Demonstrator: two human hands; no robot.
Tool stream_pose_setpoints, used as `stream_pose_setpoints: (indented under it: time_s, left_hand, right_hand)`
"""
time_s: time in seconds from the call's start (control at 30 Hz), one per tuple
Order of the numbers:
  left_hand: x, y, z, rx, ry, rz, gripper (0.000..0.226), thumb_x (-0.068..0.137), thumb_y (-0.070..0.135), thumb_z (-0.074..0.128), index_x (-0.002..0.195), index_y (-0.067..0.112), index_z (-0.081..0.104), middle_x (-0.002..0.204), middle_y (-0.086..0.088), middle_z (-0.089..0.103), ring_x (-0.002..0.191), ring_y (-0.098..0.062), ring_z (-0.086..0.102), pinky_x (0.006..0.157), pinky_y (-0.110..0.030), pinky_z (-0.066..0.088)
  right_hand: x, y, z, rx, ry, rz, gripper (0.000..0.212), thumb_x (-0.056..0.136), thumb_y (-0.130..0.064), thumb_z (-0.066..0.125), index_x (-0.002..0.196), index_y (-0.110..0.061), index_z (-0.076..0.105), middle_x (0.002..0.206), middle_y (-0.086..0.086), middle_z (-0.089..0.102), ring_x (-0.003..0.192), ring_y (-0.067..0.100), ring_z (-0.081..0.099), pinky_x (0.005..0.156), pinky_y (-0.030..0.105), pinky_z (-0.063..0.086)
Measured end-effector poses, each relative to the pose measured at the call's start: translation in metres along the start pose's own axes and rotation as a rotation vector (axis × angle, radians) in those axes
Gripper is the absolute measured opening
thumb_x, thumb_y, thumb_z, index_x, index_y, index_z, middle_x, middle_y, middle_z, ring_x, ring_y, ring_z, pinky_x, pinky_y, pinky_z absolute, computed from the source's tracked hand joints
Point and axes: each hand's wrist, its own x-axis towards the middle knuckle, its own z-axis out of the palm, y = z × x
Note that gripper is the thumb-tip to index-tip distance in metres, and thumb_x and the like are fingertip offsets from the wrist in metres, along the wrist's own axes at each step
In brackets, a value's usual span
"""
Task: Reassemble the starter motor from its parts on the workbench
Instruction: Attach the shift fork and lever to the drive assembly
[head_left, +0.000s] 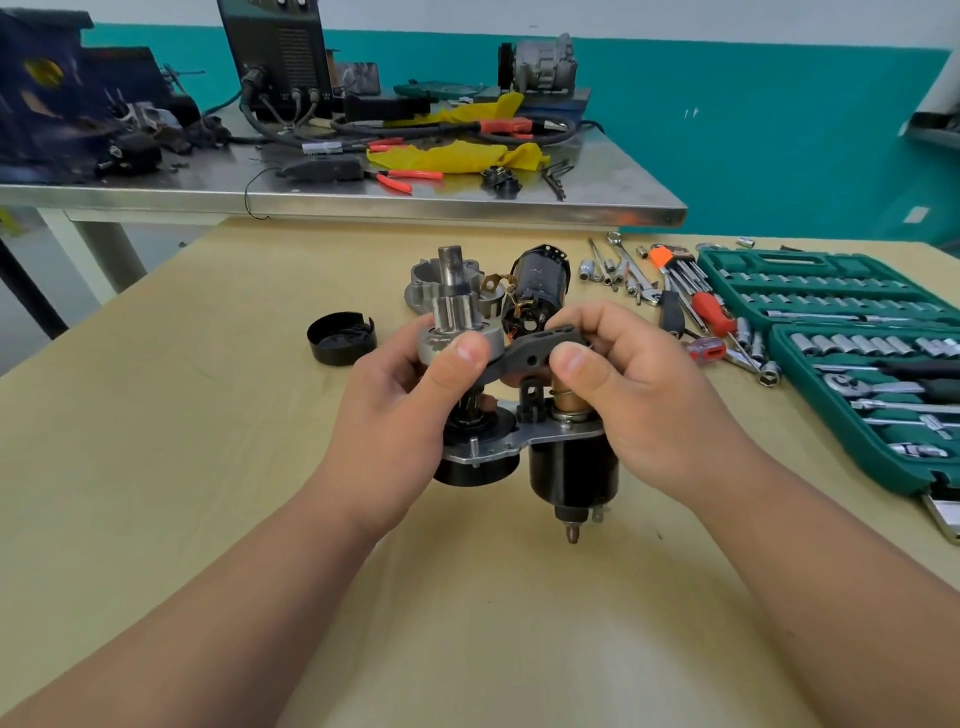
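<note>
**Starter Sub-Assembly Being Gripped by Both Hands at Mid-Bench**

The starter sub-assembly is being held over the middle of the wooden workbench (208, 467); whether its underside is touching the wood cannot be told. The pinion drive (457, 312), with its shaft upright, is being pinched at its grey disc by the thumb and curled fingers of the left hand (410, 410). The dark fork lever (535, 348) is being pinched between the thumb and bent fingers of the right hand (639, 400). Below the hands, the black solenoid (571, 473) is being carried on a metal plate (524, 441), its stud pointing towards the person.

Just behind the hands, an aluminium nose housing (423, 283) and a dark armature (540, 280) are being kept on the bench. A black cap (340, 338) is lying to the left, apart from the hands.

Room on the right is being taken up by loose sockets and wrenches (623, 275), a red-handled screwdriver (714, 312) and an open green socket case (831, 312), which is reaching the right border of the view. Bare wood is being left free to the left, up to the slanting bench edge, and in front, between the forearms. Past the far edge, a cluttered steel table (467, 205) is standing.
</note>
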Motion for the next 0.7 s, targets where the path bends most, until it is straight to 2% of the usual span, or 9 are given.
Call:
stream_pose_setpoints:
  time_s: [0.1,0.2,0.27,0.3,0.37,0.43,0.53,0.6,0.7]
  left_hand:
    - [0.001,-0.004,0.001,-0.039,0.007,-0.055,0.025,0.079,0.051,0.058,0.091,0.036,0.074,0.085,0.005,0.071,0.071,-0.012,0.066,0.067,-0.027,0.056]
    - [0.003,-0.007,0.0,-0.036,0.017,-0.087,0.028,0.077,0.052,0.059,0.089,0.033,0.075,0.083,0.004,0.069,0.069,-0.015,0.066,0.067,-0.027,0.056]
    - [0.003,-0.007,-0.001,-0.012,0.0,-0.057,0.027,0.079,0.05,0.058,0.092,0.032,0.074,0.083,0.005,0.069,0.071,-0.014,0.066,0.067,-0.025,0.056]
    - [0.003,-0.007,-0.002,0.006,-0.013,-0.033,0.027,0.081,0.049,0.057,0.093,0.033,0.074,0.082,0.006,0.069,0.072,-0.013,0.066,0.067,-0.025,0.056]
    - [0.004,-0.006,-0.004,0.044,-0.034,0.002,0.026,0.081,0.049,0.056,0.093,0.034,0.073,0.081,0.007,0.068,0.073,-0.012,0.066,0.069,-0.026,0.056]
    - [0.004,-0.004,-0.005,0.069,-0.061,0.027,0.025,0.08,0.051,0.06,0.093,0.034,0.072,0.08,0.009,0.068,0.074,-0.011,0.065,0.069,-0.024,0.054]
    - [0.004,-0.001,-0.004,0.095,-0.074,0.056,0.044,0.073,0.071,0.065,0.095,0.033,0.072,0.082,0.009,0.067,0.079,-0.012,0.065,0.071,-0.024,0.052]
    - [0.004,-0.001,-0.003,0.101,-0.07,0.074,0.05,0.071,0.076,0.062,0.096,0.032,0.071,0.082,0.008,0.065,0.079,-0.014,0.063,0.072,-0.025,0.051]
    - [0.002,0.001,-0.001,0.099,-0.06,0.1,0.047,0.074,0.071,0.064,0.096,0.029,0.071,0.08,0.007,0.063,0.077,-0.015,0.061,0.07,-0.027,0.05]
  right_hand:
    - [-0.002,-0.001,-0.014,-0.141,-0.107,0.053,0.016,0.093,-0.031,0.054,0.109,-0.034,0.058,0.087,-0.011,0.069,0.079,-0.001,0.064,0.067,0.011,0.048]
    - [-0.003,-0.005,-0.031,-0.254,-0.237,0.127,0.034,0.091,-0.037,0.059,0.125,-0.034,0.057,0.098,-0.024,0.07,0.093,-0.006,0.065,0.073,0.01,0.046]
    - [-0.003,-0.008,-0.035,-0.354,-0.293,0.148,0.035,0.077,-0.057,0.058,0.108,-0.043,0.064,0.094,-0.023,0.07,0.088,-0.005,0.065,0.074,0.022,0.048]
    - [-0.004,-0.008,-0.034,-0.378,-0.299,0.148,0.03,0.073,-0.061,0.055,0.097,-0.045,0.066,0.088,-0.021,0.07,0.081,-0.003,0.064,0.072,0.026,0.047]
    - [-0.007,-0.006,-0.028,-0.343,-0.256,0.112,0.021,0.076,-0.057,0.054,0.09,-0.045,0.064,0.082,-0.017,0.07,0.076,0.0,0.064,0.069,0.028,0.048]
    - [-0.013,-0.002,-0.022,-0.284,-0.186,0.066,0.028,0.076,-0.058,0.053,0.094,-0.039,0.063,0.087,-0.009,0.07,0.081,0.007,0.065,0.073,0.031,0.053]
    - [-0.02,0.003,-0.014,-0.201,-0.108,0.032,0.043,0.076,-0.059,0.05,0.097,-0.025,0.066,0.091,0.0,0.069,0.088,0.019,0.065,0.08,0.048,0.053]
    - [-0.02,0.005,-0.011,-0.127,-0.048,0.032,0.038,0.079,-0.053,0.053,0.1,-0.025,0.067,0.093,-0.001,0.07,0.09,0.018,0.066,0.08,0.044,0.054]
    - [-0.016,0.004,-0.009,-0.017,-0.004,0.037,0.018,0.085,-0.038,0.056,0.096,-0.033,0.069,0.093,-0.008,0.073,0.086,0.009,0.068,0.073,0.022,0.052]
